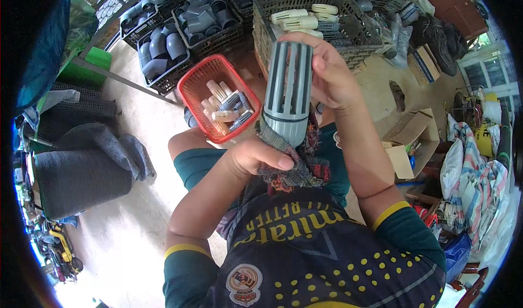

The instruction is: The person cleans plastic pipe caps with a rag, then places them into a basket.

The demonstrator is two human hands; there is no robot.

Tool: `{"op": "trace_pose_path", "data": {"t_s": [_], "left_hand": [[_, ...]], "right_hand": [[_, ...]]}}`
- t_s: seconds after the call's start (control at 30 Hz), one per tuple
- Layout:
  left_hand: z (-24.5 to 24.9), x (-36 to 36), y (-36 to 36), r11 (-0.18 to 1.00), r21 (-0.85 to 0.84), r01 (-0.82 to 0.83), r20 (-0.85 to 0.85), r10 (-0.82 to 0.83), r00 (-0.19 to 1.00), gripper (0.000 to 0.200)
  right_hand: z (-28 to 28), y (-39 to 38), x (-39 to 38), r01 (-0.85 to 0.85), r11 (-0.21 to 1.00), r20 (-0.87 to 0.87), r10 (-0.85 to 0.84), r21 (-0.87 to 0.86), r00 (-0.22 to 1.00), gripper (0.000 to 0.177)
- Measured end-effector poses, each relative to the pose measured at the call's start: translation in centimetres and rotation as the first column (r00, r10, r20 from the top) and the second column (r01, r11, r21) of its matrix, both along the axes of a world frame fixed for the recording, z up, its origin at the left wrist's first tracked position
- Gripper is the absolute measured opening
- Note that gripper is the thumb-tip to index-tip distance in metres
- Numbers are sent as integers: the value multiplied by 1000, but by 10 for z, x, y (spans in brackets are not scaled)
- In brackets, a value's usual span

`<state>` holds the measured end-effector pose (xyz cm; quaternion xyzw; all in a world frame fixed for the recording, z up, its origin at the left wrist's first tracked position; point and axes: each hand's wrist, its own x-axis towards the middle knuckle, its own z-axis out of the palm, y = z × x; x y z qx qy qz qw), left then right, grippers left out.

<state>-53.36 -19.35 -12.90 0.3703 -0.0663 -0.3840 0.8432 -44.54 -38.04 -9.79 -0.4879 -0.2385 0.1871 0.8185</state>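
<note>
A grey plastic slotted strainer (290, 84), shaped like a capped tube with long slits, stands tilted in front of my chest. My right hand (332, 74) grips its upper end from the right, the thumb along its side. Round its lower solid end is a dark, multicoloured knitted rag (294, 169), which my left hand (256, 156) holds against it with the thumb on top; the other left fingers are hidden. Just beyond my left hand, a red plastic basket (185, 84) contains several small cream and grey slotted pieces (226, 104).
Behind stands a large dark crate (348, 14) with cream and grey slotted strainers (297, 22). Black crates (218, 44) of grey pipe elbows (177, 46) are at the back left. A roll of dark mesh (81, 180) lies left; an open cardboard box (417, 139) sits right.
</note>
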Motion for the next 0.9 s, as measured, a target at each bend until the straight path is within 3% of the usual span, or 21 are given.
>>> {"op": "trace_pose_path", "data": {"t_s": [0.07,0.13,0.2,0.23,0.27,0.3,0.37,0.43,0.47,0.53,0.6,0.63,0.73,0.77,0.87,0.9], "left_hand": [[-13,0,2,997,-64,-38,58,41,997,103],[-31,-7,-4,938,-347,0,93,34,995,107],[-44,-7,-26,770,-634,73,203,74,976,110],[-48,-4,-39,648,-747,146,281,109,954,113],[-52,-2,-51,508,-829,234,347,140,927,115],[-43,-3,-53,506,-825,253,357,119,926,115],[-40,-14,-47,613,-763,206,264,5,964,110],[-34,-24,-33,773,-613,164,98,-131,986,105],[-28,-25,-23,865,-477,157,-23,-191,981,102],[-5,-22,-10,977,-201,68,-54,-80,995,78],[0,-14,-7,1000,20,-10,-8,10,1000,66],[-1,-9,-9,983,152,-100,202,68,977,50],[-6,1,-8,743,423,-519,615,185,767,42],[-2,5,-6,737,441,-512,611,171,773,47],[8,7,3,929,297,-219,454,64,889,58],[5,8,8,969,226,-101,447,-11,894,66]], "right_hand": [[-3,4,-1,-83,993,-17,85,87,996,76],[-6,11,-6,-210,949,-12,219,237,976,71],[-5,23,-14,-383,817,52,401,430,914,68],[-12,25,-18,-373,796,-12,430,477,903,72],[-17,29,-18,-416,725,52,467,549,883,72],[-22,35,-18,-456,646,118,495,612,861,73],[-23,44,-16,-507,584,239,476,635,847,76],[-21,51,-4,-526,629,346,397,572,850,82],[-16,43,-7,-418,761,262,327,495,908,78],[-4,27,-14,-213,941,111,190,264,975,70],[20,21,-24,95,994,43,-93,-59,995,54],[29,23,-28,230,936,76,-217,-267,973,36],[24,34,-35,394,829,187,-347,-396,919,39],[27,37,-37,480,756,318,-368,-445,874,32],[24,43,-35,317,946,148,-306,-60,940,37],[24,45,-31,89,987,121,-106,133,987,38]]}}
